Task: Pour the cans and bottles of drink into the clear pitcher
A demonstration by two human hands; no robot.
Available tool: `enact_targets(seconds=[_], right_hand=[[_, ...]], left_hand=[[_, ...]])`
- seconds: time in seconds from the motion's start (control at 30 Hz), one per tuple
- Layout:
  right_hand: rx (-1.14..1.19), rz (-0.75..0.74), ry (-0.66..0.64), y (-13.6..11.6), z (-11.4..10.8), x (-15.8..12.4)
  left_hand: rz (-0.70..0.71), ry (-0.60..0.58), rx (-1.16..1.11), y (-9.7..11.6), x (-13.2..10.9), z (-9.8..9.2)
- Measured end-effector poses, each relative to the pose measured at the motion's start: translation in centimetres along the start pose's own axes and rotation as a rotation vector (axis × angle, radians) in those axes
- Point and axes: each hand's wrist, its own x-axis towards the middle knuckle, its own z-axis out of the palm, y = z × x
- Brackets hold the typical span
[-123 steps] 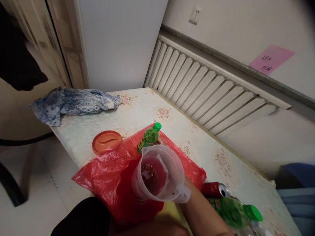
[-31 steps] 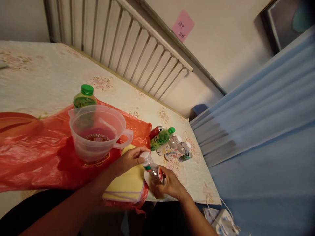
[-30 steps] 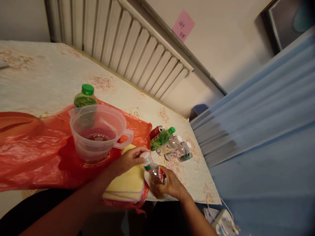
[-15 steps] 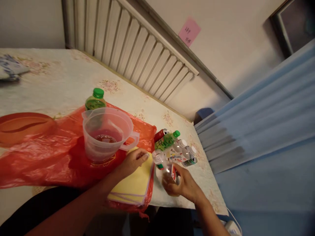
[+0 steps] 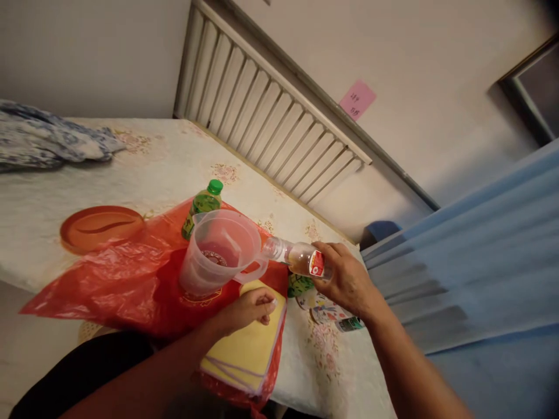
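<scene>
In the R grip (image 5: 347, 279), fingers & thumb wrapped tight round its base end, we've got a clear btl (image 5: 301, 259) w/ amber liquid, tipped nearly horiz., neck pointing L. Its label (image 5: 317, 263) is red w/ white marks, too small for us to read. Btl mouth is by the handle of the jug (image 5: 196, 278); we can't tell if it's over the rim. Left of the R grip & just ahead of the L grip (image 5: 253, 307), the see-through jug stands upright w/ dark, bubbly liquid. L grip has its fingers curled in; we can't tell if they pinch anything. Beneath it: yellow cloths (image 5: 248, 355) on a red bag (image 5: 126, 279), which spreads left under the jug; its gold print is part hidden, unreadable. Past the jug from the L grip, a green-capped btl (image 5: 204, 205), label too small to read. Farther left of the L grip, an orange lid (image 5: 102, 227) at the bag's edge. Below the R grip, part hidden: a green btl (image 5: 300, 285), multicol. printed containers (image 5: 327, 308), a can (image 5: 349, 324); all on the floral-covered bench (image 5: 170, 174). Well ahead of both grips, a pink note (image 5: 357, 100) above the radiator (image 5: 266, 110): 2 handwritten lines, too small to read for sure.
</scene>
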Motion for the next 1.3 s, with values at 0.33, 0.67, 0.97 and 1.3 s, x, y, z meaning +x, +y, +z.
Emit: enact_targets(seconds=[0.33,0.67,0.97,1.3], right_hand=[[-0.253,-0.172,-0.008,-1.4,-1.8,4.8],[-0.361,-0.227,0.031,-1.7,-2.8,6.0],[-0.48,-0.374,0.125,-3.1,-3.4,7.4],[-0.478,-0.418,0.177,-5.0,-3.0,7.9]], left_hand=[[-0.015,-0.02,-0.056,-0.6,0.1,0.0],[-0.029,0.003,-0.073,-0.1,-0.1,0.2],[-0.009,-0.026,-0.118,-0.2,0.1,0.2],[-0.016,-0.028,-0.183,-0.6,0.3,0.1]])
